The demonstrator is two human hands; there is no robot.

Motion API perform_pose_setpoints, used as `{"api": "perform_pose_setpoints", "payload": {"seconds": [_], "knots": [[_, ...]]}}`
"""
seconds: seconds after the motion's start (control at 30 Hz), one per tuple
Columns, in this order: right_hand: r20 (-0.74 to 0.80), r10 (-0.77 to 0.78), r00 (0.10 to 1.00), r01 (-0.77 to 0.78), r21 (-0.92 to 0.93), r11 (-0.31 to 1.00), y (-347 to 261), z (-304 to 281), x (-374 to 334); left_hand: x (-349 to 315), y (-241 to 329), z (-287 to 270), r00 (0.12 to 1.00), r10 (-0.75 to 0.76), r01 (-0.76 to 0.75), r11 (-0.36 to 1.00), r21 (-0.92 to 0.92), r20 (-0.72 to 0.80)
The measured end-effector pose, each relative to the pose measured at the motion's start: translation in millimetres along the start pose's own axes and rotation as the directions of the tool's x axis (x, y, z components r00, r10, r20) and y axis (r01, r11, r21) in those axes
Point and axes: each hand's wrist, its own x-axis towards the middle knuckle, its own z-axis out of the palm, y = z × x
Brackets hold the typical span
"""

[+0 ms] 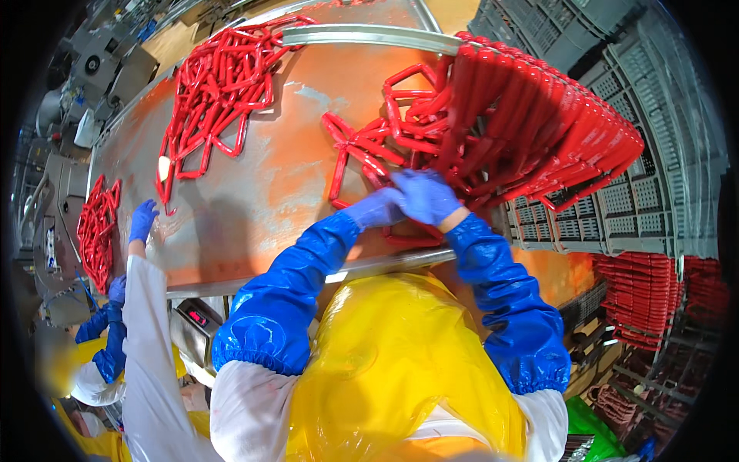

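In purple-blue gloves, my left hand (376,208) and my right hand (427,198) meet over the near right part of the metal table (269,165). My right hand overlaps the left one; its fingers are curled in, and what they hold is hidden. The fingers of my left hand are covered. Just beyond and around them lies a loose string of red sausages (369,150). To the right, a dense row of red sausages (539,115) hangs from a metal rod (369,35) that runs across the table's far side.
More linked red sausages lie in a heap (223,85) at far left and a smaller pile (98,231) at the left edge. A co-worker's gloved hand (143,221) reaches in there. Grey crates (639,154) stand at right, above hanging sausages (637,296). A scale (196,323) sits below the table edge.
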Motion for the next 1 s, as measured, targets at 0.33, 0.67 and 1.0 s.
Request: {"api": "perform_pose_setpoints", "payload": {"seconds": [0.33,0.67,1.0], "knots": [[0.241,0.232,0.942,-0.196,-0.167,0.966,19.6,-48.6,22.5,-58.5,-134.8,-178.1,0.907,-0.276,-0.028,0.714,-0.7,-0.318],[-0.408,-0.08,0.909,0.317,0.556,0.769,-81.7,-49.0,101.4,18.5,116.5,-335.6,0.794,-0.036,-0.267,0.876,-0.402,-0.607],[-0.329,0.366,0.87,0.294,0.944,0.15,-72.5,-107.4,89.1,48.4,124.1,-197.2,0.884,0.041,-0.345,0.73,-0.59,-0.465]]}}
